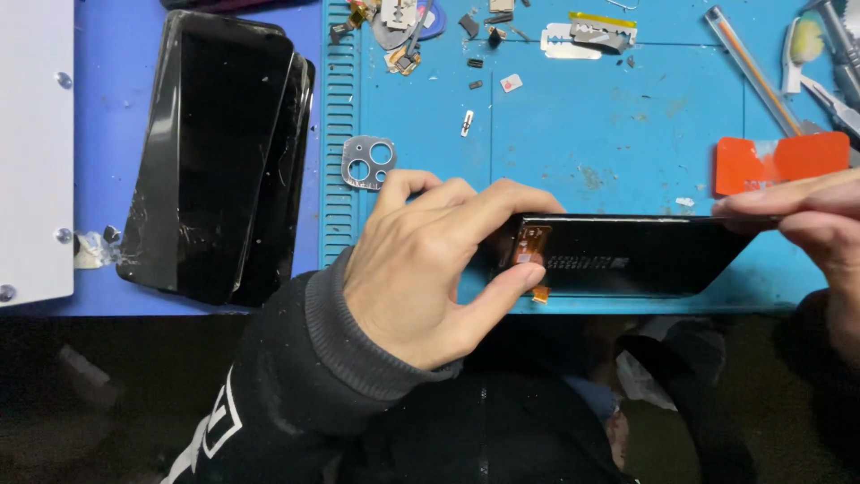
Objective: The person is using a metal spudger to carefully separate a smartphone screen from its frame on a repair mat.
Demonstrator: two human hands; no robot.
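1. while the left hand [421,269] pinches one end of a thin black glass phone screen panel [627,255], thumb under the near edge and fingers curled over the far edge, the panel sits tilted above the front edge of the light blue silicone repair mat [609,134].
2. orange flex ribbon cable [530,246] shows on the panel's left end, right by the left thumb tip, touching or nearly so.
3. right hand [811,220] grips the panel's right corner, fingers closed on it; it also seems to have a thin pale stick-like tool [829,179] along its fingers, tip hidden, can't tell exactly how it's held.
4. orange-red plastic card [779,161] lies flat on the mat just behind the right hand's fingers.
5. silver metal camera lens frame with round holes [369,162] lies on the mat's left part, just behind the left hand's knuckles, apart from them.
6. stack of dark cracked phone screens [219,152] lies left of the mat on the darker blue table surface [107,134], well apart from both hands.
7. small screws, brackets and metal bits [488,40] scattered along the mat's far edge; flat silver razor blade [587,40] among them.
8. tweezers and hand tools [833,63] at the far right corner.
9. white metal plate [36,152] at the left edge of view.
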